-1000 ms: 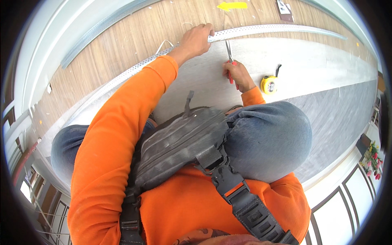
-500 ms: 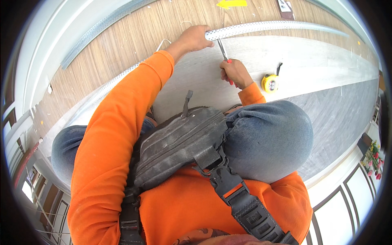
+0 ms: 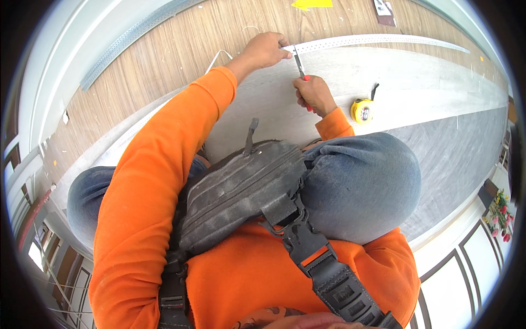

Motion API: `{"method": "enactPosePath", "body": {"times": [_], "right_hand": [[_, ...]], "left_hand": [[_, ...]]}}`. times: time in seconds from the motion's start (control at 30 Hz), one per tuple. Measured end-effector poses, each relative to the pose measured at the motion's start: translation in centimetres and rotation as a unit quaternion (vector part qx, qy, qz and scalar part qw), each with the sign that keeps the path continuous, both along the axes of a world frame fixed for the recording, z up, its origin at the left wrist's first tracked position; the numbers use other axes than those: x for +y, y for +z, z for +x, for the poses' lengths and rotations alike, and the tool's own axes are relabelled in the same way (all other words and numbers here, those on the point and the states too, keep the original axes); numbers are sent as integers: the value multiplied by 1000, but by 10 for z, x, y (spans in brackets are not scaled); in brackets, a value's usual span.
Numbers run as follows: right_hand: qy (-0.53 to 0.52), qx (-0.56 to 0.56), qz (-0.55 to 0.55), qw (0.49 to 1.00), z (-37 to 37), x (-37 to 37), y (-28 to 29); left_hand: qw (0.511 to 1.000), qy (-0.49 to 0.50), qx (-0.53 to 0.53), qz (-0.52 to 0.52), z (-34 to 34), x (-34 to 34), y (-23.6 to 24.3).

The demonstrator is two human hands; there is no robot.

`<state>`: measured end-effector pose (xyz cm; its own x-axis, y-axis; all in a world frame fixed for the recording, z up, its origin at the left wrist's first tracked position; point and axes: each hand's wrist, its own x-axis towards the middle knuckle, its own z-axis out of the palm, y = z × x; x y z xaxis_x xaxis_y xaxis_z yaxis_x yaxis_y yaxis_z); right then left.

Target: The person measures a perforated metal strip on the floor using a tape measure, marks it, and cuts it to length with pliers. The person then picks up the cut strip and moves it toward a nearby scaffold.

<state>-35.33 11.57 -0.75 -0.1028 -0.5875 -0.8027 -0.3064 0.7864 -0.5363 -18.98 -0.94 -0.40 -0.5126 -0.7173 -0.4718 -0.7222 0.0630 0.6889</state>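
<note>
My left hand is closed on a long white perforated strip, gripping it near the middle of its visible length. My right hand holds metal snips with red handles; their blades reach up to the strip just right of my left fingers, across its width. Right of that hand, a yellow-and-black tape measure rests on the pale grey board.
Wood-look flooring carries a second perforated strip, a yellow arrow and a dark card. A black bag lies across my lap between my jeans-covered knees. Flowers stand at the right, a red pipe at the left.
My right hand and the snips have moved up and leftward, bringing the blades from just below the strip onto it. My left hand has shifted slightly along with the strip.
</note>
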Motion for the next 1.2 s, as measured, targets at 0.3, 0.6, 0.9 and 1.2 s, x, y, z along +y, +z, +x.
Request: {"method": "enactPosePath", "body": {"times": [0.3, 0.6, 0.9, 1.2], "right_hand": [[12, 21, -7, 1000, 3, 0, 2], [-42, 70, -140, 987, -1, 6, -36], [-23, 45, -169, 984, -2, 17, -22], [-5, 32, -179, 983, -3, 14, -28]], "left_hand": [[999, 18, -24, 25, 2, -5, -5], [992, 76, 38, 98, 7, -7, -12], [988, 88, 23, 121, 5, -13, 7], [993, 59, 1, 105, 1, -15, 6]]}}
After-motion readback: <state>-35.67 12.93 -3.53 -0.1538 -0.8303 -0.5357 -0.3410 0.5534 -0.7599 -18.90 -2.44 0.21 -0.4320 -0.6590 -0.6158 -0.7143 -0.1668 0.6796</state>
